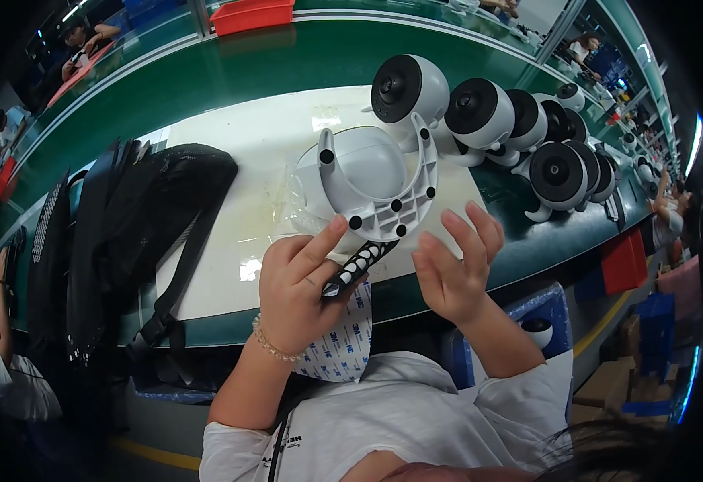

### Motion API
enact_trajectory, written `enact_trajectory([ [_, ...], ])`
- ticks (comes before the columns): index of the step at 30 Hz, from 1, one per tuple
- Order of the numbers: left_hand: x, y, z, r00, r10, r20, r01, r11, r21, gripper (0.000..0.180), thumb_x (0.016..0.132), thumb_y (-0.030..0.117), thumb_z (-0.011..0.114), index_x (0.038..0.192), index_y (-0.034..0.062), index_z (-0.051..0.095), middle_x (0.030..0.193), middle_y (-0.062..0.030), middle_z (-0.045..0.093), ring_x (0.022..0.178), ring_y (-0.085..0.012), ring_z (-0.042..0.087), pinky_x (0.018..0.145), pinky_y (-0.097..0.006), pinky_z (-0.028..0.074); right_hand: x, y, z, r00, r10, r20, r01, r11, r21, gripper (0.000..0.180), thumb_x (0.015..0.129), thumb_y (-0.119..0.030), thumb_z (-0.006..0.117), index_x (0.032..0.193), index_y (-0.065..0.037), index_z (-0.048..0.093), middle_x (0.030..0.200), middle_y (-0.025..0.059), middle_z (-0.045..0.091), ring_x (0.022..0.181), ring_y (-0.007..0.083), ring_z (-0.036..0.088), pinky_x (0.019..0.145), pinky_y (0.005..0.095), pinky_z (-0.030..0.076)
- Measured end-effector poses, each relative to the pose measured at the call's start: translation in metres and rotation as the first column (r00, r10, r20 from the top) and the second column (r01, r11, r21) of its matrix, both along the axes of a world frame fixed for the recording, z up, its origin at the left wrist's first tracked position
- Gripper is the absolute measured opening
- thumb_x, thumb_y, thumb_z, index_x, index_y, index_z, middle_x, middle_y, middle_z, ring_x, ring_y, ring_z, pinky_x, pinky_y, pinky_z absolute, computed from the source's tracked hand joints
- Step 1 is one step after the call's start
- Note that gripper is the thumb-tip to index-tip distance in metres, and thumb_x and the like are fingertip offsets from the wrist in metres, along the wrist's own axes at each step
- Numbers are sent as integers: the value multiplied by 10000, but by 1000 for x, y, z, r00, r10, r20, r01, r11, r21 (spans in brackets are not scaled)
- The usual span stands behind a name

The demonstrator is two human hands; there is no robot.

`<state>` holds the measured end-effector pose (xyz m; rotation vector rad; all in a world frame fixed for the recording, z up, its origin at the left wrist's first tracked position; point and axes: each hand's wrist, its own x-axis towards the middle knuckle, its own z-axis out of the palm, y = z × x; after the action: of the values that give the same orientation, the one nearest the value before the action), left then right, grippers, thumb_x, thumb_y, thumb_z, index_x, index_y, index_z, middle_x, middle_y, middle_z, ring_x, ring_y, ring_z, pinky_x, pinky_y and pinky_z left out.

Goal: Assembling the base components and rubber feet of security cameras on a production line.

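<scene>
Some left fingers (317,247) grip a white-spotted strip (365,259); released right fingers (465,239) curve near a ribbed plastic base (413,204).

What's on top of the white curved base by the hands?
Black pads sit on the white curved base, along its ribbed middle and near its two tips. Its downward-facing side is hidden, so anything there cannot be seen.

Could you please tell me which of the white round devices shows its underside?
The white device just ahead of the left hand; black round pads dot its curved base, while those beyond it and to its right show round black faces.
</scene>
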<state>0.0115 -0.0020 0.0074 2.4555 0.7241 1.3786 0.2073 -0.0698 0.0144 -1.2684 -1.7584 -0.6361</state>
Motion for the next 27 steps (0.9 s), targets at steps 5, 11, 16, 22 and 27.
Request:
enact_trajectory([
  [5, 3, 1, -1, 1000, -6, 7, 6, 1000, 10, 230, 582, 129, 745, 633, 45, 537, 1232, -40, 558, 769, -236, 551, 695, -330, 437, 10, 3, 12, 999, 33, 43, -22, 972, -232, 294, 723, -82, 615, 986, -193, 687, 1263, 66, 492, 1201, 258, 387, 1001, 400, 213],
  [11, -8, 5, 1, 996, -82, 36, 84, 995, -54, 230, 544, 51, 757, 663, 15, 564, 1265, -120, 523, 837, -281, 571, 732, -358, 456, 21, 47, 36, 77, -45, -996, -800, 594, -89, 491, 872, -284, 572, 1261, -31, 411, 969, 17, 500, 738, 59, 447, 612, 186, 370],
  [16, -32, 7, 5, 984, -71, 166, 91, 989, -118, 241, 570, 70, 755, 706, 7, 567, 1212, -145, 554, 886, -296, 568, 754, -344, 465, 6, 68, 75, 276, -158, -948, -811, 490, -318, 249, 840, -271, 638, 948, -55, 577, 763, -31, 541, 660, 30, 445, 572, 184, 347],
  [22, -88, 2, -1, 922, 195, 334, 32, 821, -570, 510, 637, -2, 726, 1125, 11, 578, 981, -135, 600, 833, -220, 567, 763, -304, 452, -34, 162, 94, 488, 97, -867, -775, 506, -379, 246, 820, -246, 653, 909, -25, 595, 781, 2, 563, 720, 66, 510, 655, 219, 411],
  [27, -87, 1, 7, 974, 164, 159, -36, 799, -600, 511, 658, 61, 727, 1145, 42, 575, 887, -136, 609, 808, -268, 568, 760, -330, 445, -63, 308, 35, 957, -52, 285, 109, 976, -187, 177, 768, -229, 623, 810, -59, 600, 823, 72, 559, 844, 220, 543, 696, 343, 417],
])
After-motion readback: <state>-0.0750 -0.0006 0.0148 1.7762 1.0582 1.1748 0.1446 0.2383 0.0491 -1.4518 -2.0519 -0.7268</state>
